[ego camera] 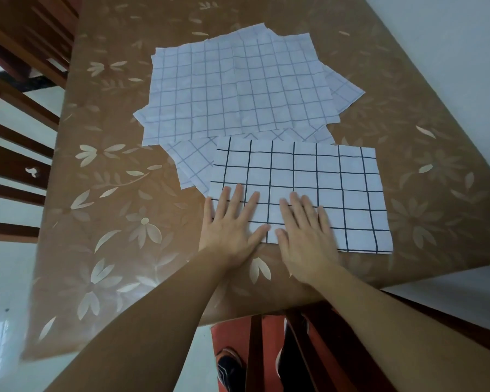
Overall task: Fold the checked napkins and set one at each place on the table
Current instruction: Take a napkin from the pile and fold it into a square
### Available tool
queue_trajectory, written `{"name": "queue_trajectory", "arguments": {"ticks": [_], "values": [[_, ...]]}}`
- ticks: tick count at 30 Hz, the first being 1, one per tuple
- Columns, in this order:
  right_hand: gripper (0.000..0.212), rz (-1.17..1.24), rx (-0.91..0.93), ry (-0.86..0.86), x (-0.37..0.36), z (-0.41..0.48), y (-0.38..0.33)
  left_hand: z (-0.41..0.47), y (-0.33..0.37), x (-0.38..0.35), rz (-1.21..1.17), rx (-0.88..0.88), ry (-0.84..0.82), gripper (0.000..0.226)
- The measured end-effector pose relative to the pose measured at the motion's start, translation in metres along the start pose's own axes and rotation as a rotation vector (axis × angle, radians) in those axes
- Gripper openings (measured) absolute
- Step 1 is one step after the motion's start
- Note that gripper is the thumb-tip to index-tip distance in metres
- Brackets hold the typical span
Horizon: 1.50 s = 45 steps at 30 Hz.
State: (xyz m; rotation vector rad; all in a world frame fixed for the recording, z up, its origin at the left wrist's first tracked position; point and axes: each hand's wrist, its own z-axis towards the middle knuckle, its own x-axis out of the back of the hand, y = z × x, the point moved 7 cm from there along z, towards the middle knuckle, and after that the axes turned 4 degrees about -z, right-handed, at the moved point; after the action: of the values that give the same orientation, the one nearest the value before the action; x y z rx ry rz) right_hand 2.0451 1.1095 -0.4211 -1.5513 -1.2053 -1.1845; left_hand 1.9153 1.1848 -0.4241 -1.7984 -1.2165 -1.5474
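A white napkin with dark check lines lies folded into a rectangle near the table's front edge. My left hand rests flat on its near left corner, fingers spread. Beside it, my right hand presses flat on the near edge of the same napkin. Neither hand grips anything. Behind the folded napkin lies a loose pile of unfolded checked napkins, fanned at different angles, faint side up.
The table wears a brown cloth with pale leaf patterns. Wooden chairs stand along its left side. A white wall runs along the right edge. Below the front edge are a red seat and dark shoes.
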Motion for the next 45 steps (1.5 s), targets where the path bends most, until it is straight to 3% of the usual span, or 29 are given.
{"name": "queue_trajectory", "arguments": {"ticks": [11,14,18,21,24,27,30,34,39,42,45], "values": [[0.066,-0.158,-0.228,-0.034,0.004,-0.058,0.146,-0.001,-0.001,0.0,-0.007,-0.016,-0.026,0.074],[0.062,-0.161,-0.25,0.059,0.017,-0.065,0.154,0.0,0.0,0.002,-0.002,-0.014,-0.049,0.073],[0.049,-0.119,0.073,0.291,0.037,-0.067,0.134,-0.002,0.015,0.011,0.04,-0.045,-0.009,0.064],[0.031,-0.074,0.213,0.328,0.044,-0.068,0.13,-0.006,0.053,0.027,0.034,-0.24,0.086,0.053],[0.01,-0.115,0.335,0.345,0.044,-0.066,0.13,-0.01,0.091,0.023,0.011,-0.412,-0.006,0.037],[0.011,-0.221,0.479,0.338,0.043,-0.058,0.128,-0.008,0.098,0.018,-0.005,-0.368,-0.045,0.037],[0.014,-0.223,0.503,0.32,0.045,-0.05,0.126,-0.006,0.1,0.019,0.006,-0.32,-0.069,0.045],[0.017,-0.063,0.426,0.38,0.077,-0.047,0.12,-0.005,0.106,0.021,0.021,-0.302,-0.105,0.046],[0.019,0.031,0.4,0.485,0.144,-0.037,0.112,0.002,0.104,0.05,-0.043,-0.195,-0.014,0.028],[0.025,0.149,0.269,0.591,0.181,-0.03,0.119,0.003,0.091,0.074,-0.326,-0.088,0.022,0.025],[0.027,0.573,-0.08,0.733,0.215,-0.034,0.147,0.003,0.085,0.111,-0.644,-0.069,0.033,0.024]]}}
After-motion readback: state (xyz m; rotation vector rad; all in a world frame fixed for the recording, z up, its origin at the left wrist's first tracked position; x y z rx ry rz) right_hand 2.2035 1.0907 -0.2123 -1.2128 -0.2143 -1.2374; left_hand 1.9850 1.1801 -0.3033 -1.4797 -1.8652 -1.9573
